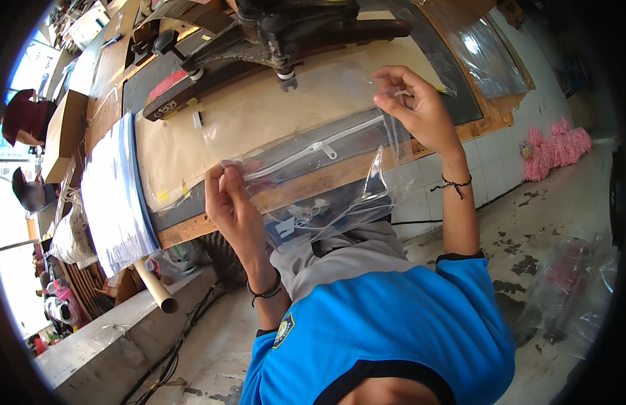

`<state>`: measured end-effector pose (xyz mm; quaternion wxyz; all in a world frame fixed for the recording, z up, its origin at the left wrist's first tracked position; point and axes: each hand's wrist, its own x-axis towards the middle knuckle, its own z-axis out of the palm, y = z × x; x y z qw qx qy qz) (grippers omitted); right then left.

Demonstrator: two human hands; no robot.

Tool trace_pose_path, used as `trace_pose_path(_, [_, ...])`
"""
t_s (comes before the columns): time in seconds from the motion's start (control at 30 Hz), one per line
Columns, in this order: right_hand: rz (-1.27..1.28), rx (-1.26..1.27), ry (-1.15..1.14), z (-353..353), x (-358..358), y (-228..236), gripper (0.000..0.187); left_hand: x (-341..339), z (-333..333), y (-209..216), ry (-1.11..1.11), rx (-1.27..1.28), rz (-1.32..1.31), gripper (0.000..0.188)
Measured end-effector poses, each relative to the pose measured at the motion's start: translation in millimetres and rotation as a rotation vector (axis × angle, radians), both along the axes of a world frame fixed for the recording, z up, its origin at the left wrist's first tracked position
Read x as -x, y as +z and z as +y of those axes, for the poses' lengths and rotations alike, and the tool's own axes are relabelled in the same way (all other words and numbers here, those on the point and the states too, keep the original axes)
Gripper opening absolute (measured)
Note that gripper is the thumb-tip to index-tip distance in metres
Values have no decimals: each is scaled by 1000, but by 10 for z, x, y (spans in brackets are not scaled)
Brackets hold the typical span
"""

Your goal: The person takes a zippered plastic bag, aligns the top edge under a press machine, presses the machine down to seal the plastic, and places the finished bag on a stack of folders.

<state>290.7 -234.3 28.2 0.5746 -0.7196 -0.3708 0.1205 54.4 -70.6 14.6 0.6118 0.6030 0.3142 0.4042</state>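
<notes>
A clear plastic zipper bag (357, 182) hangs between my two hands over the near edge of the workbench. White zipper teeth run across its upper part, with a white zipper slider (323, 150) a little right of the middle. My left hand (233, 202) pinches the bag at the zipper's left end, thumb against fingers. At the upper right corner, my right hand (418, 111) grips the plastic between thumb and curled fingers. Beyond the bag, a dark metal machine (272, 44) with bolts and a long bar stands over a brown sheet (259, 118) on the bench.
A stack of clear plastic pieces (117, 196) overhangs the bench's left side. Below it a cardboard tube (156, 287) sticks out. More clear plastic (485, 57) lies at the far right. Pink bundled material (553, 150) and plastic bags (569, 290) are on the floor at right.
</notes>
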Motion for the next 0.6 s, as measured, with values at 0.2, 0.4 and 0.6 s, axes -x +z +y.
trace_pose_path(0.2, [-358, 21, -97, 13, -32, -48, 18, 23, 120, -182, 45, 31, 62, 21])
trace_pose_path(0.4, [-288, -184, -7, -53, -45, -40, 18, 9, 187, -224, -4, 73, 79, 22])
trace_pose_path(0.6, [269, -207, 173, -62, -4, 33, 23, -25, 206, -236, -41, 148, -15, 24])
